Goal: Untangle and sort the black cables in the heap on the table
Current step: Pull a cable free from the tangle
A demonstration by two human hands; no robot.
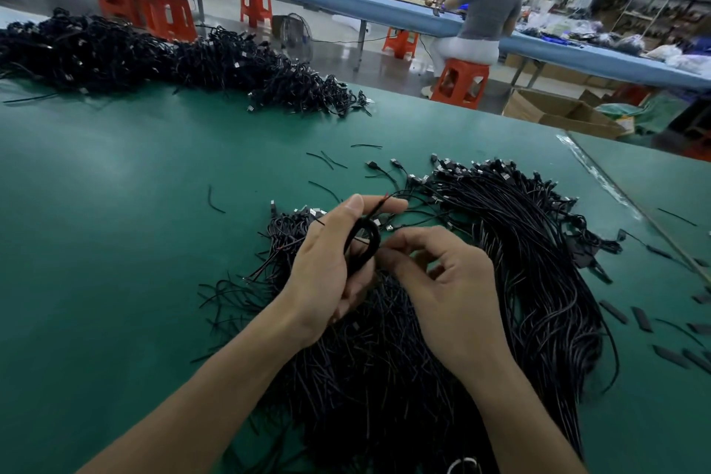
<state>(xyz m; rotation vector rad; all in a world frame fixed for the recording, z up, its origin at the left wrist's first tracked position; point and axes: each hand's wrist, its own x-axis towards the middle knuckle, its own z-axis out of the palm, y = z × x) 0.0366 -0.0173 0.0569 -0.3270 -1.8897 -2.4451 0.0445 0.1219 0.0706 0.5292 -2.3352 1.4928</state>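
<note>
Head view, centre: left hand [327,273] grips a thin black cable [363,242] coiled into a loop; right hand [454,289] pinches it. Below sprawls the stringy heap [531,242] on a green table [115,204].

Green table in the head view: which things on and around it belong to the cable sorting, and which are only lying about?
Belong to the job:
near heap of black cables
looped black cable, held by the left hand, pinched by the right hand

Lying about:
short black wire offcuts
flat black sleeve pieces
orange plastic stools
open brown cardboard box
</note>
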